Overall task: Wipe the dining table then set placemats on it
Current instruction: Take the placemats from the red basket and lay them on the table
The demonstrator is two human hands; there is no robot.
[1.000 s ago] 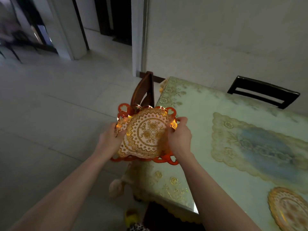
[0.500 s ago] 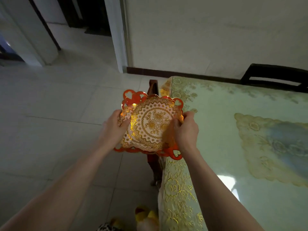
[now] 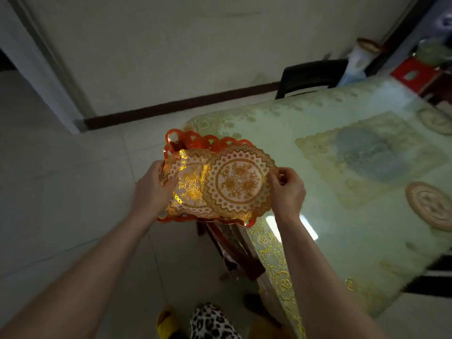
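I hold a red openwork basket [image 3: 195, 140] with gold lace placemats in it, just off the near left corner of the dining table [image 3: 305, 123]. My left hand [image 3: 151, 189] grips the basket's left side and the stack of placemats [image 3: 189, 187]. My right hand [image 3: 286, 192] pinches the right edge of the top round placemat [image 3: 238, 182], which has slid rightward off the stack. Two round placemats lie on the table, one at the right edge [image 3: 430, 205] and one farther back [image 3: 437, 119].
The table wears a pale green and gold cloth under a glossy cover. A dark chair [image 3: 310, 75] stands at its far side by the wall. A brown chair [image 3: 230, 248] is tucked under the near end. Tiled floor [image 3: 61, 204] spreads to the left.
The view has swung right, showing more of the table. My right hand has pulled the top placemat sideways, so it overlaps the stack instead of sitting squarely on it.
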